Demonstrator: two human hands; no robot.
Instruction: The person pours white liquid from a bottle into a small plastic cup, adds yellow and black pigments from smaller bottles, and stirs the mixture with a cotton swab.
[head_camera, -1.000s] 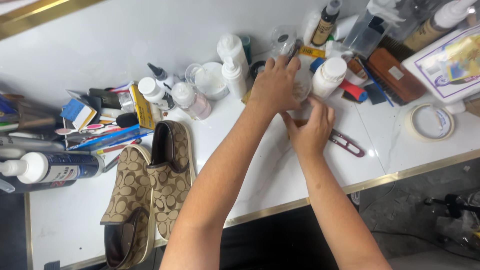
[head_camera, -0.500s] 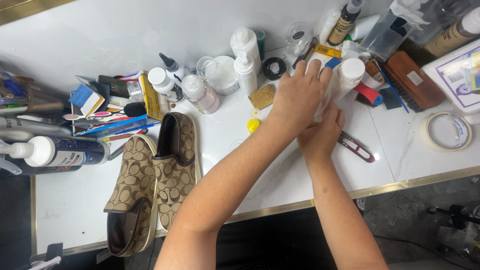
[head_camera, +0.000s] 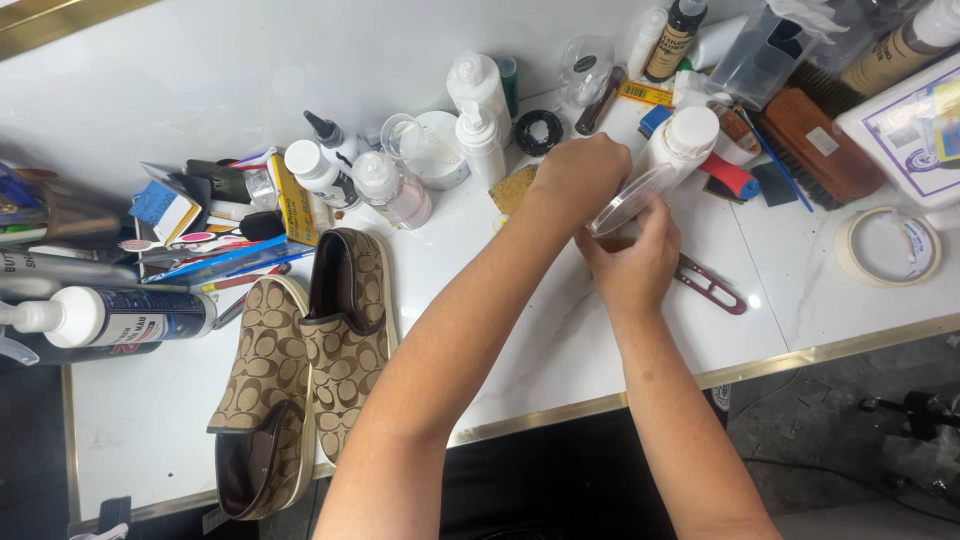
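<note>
My left hand (head_camera: 578, 176) grips a clear round lid (head_camera: 632, 200), tilted on edge just above my right hand (head_camera: 634, 266). My right hand is closed around a small container on the white table (head_camera: 520, 330). My fingers hide most of that container, so I cannot tell its kind. A white bottle (head_camera: 684, 143) stands right behind the lid. A yellowish sponge (head_camera: 513, 189) lies to the left of my left hand. A dark red folding tool (head_camera: 709, 284) lies just right of my right hand.
A pair of brown patterned slip-on shoes (head_camera: 300, 372) lies at the front left. Several bottles and tubes (head_camera: 400, 170) crowd the back. A wooden brush (head_camera: 818, 144), a tape roll (head_camera: 888, 246) and a white box (head_camera: 915, 125) sit at right. The gold table edge (head_camera: 850, 340) runs along the front.
The clear lid now shows tilted in my left hand, above my right hand. Both hands stay together at the same spot on the table; the view has shifted slightly.
</note>
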